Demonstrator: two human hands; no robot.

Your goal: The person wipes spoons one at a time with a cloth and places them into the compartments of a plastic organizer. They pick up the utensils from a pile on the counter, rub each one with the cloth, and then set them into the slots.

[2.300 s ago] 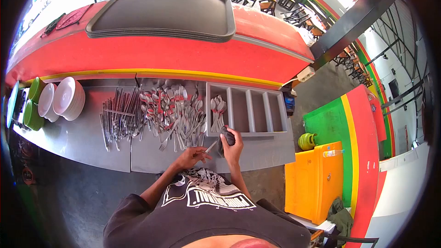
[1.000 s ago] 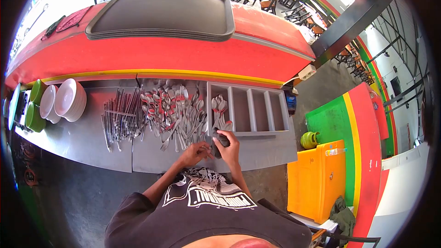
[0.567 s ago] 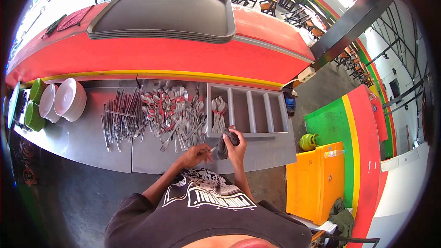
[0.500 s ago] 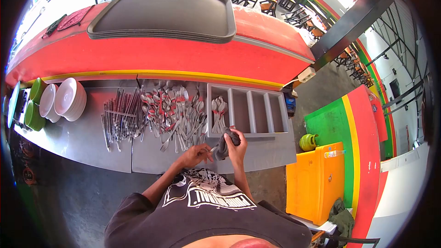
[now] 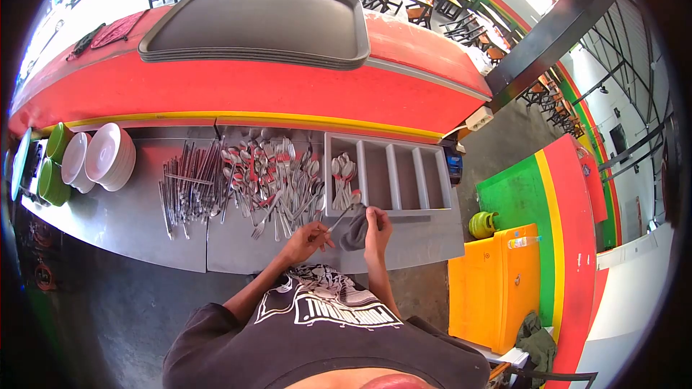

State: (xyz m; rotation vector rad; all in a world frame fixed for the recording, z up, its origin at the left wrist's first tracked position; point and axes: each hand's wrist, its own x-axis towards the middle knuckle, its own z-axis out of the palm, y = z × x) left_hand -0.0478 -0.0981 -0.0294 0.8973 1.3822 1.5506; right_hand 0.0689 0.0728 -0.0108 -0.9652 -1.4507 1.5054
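Note:
My left hand (image 5: pixel 306 243) is closed on the handle end of a spoon (image 5: pixel 340 220) in front of the tray's near left corner. The spoon slants up and to the right, its bowl end by the tray's rim. In my right hand (image 5: pixel 377 230), a dark grey cloth (image 5: pixel 354 234) hangs pinched between the fingers, right beside the spoon. The grey cutlery tray (image 5: pixel 414 212) has several long compartments, and a bunch of spoons (image 5: pixel 344 169) lies in the leftmost one. Left of it spreads a loose heap of spoons and forks (image 5: pixel 277 180).
A pile of chopsticks (image 5: pixel 191 180) lies left of the heap on the steel counter (image 5: pixel 151 227). White bowls (image 5: pixel 112 158) and green bowls (image 5: pixel 54 181) stand at the far left. Stacked dark trays (image 5: pixel 259 21) rest on the red ledge (image 5: pixel 252 90). An orange cabinet (image 5: pixel 490 288) is at the right.
The cloth has come off the spoon and now hangs lower from my right hand. More of the spoon shows, pointing up toward the tray. My right hand has shifted slightly right and down.

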